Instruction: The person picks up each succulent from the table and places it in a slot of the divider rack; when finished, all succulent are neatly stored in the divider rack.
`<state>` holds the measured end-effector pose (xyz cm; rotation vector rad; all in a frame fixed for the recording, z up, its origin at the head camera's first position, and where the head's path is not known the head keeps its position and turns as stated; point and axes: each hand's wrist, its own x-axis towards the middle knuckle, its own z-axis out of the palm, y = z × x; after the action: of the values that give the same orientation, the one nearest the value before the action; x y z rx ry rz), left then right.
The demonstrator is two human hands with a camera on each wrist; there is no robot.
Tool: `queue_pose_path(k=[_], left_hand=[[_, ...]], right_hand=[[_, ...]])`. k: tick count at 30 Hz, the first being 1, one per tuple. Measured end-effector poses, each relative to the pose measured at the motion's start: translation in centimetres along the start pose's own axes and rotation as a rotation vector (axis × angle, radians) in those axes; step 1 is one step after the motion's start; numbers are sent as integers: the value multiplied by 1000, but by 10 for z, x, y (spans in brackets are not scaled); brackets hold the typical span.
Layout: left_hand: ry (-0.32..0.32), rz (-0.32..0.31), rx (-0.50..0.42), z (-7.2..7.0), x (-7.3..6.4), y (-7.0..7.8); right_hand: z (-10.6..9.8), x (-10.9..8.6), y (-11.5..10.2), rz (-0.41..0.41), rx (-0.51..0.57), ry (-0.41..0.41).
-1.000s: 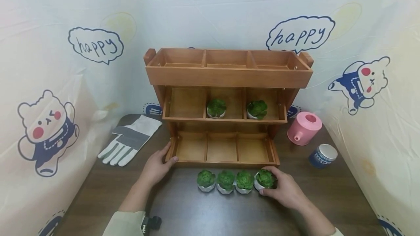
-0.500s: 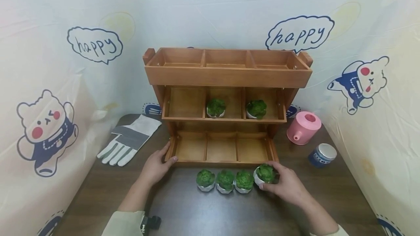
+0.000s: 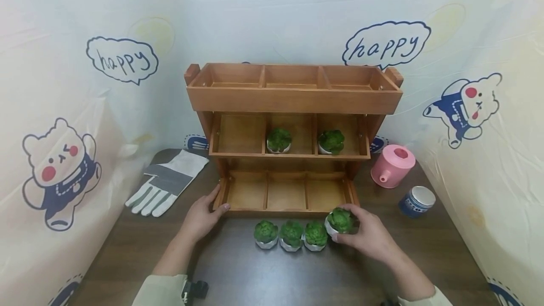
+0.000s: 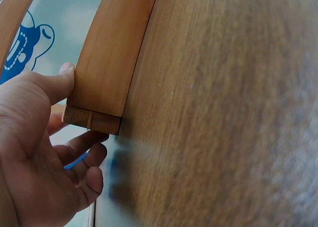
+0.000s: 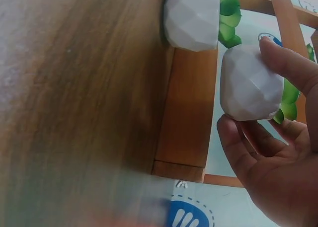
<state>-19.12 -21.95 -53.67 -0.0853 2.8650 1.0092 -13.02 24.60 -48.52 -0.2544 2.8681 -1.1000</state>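
My right hand (image 3: 373, 235) grips a potted succulent (image 3: 339, 221) by its white faceted pot (image 5: 251, 83), thumb on one side and fingers on the other. The right wrist view shows this pot raised off the table, in front of the wooden plant stand (image 3: 293, 100). Three more potted succulents (image 3: 291, 234) stand in a row to its left, before the stand's bottom tier (image 3: 280, 213). My left hand (image 3: 203, 216) holds that tier's left front corner (image 4: 102, 115), with the thumb on its front board. Two succulents (image 3: 279, 140) sit in the middle tier's centre and right compartments.
A pink watering can (image 3: 393, 166) and a blue-and-white jar (image 3: 417, 201) stand right of the stand. Grey-and-white work gloves (image 3: 170, 181) lie to its left on the dark wooden table (image 3: 272, 277). A patterned cloth (image 3: 272, 13) hangs behind and at both sides.
My right hand has lifted the rightmost succulent off the table, moving it toward the stand and slightly left. My left hand stays at the tier's corner.
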Motion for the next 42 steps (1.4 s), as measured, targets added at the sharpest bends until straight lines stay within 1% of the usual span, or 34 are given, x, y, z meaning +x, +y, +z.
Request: queue_pose_path(k=[11,18,24,30,35,42], left_hand=[[2,3,-2,0,-1,0],[5,2,2,2,1,-2],[6,10,-2,2,1,-3],[5,9,3,2,1,-3],[4,8,-1,2,0,-2],[12,13,-2,2,1,-2]], right_hand=[[-5,5,-11,-28,8,28],[-5,11,-21,-40,67,26],[1,17,-30,-45,117,8],[5,22,-39,-41,138,7],[9,25,-48,-72,172,10],[14,31,-62,-94,174,20]])
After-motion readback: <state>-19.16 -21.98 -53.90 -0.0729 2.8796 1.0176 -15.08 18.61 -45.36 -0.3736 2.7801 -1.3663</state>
